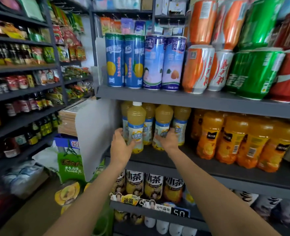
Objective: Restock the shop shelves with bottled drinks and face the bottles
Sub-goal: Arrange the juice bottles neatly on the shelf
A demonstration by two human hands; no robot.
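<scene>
Both arms are stretched to the middle shelf (183,157). The front pale-yellow juice bottle (136,126) is gripped low on its label by the left hand (121,145), fingers wrapped round it, the bottle upright at the shelf's front edge. Just beside it, a second juice bottle (163,123) is held by the right hand (169,142), fingers curled about its lower label. Orange drink bottles (226,138) are lined up to the right, cans (134,60) stacked on the shelf above.
</scene>
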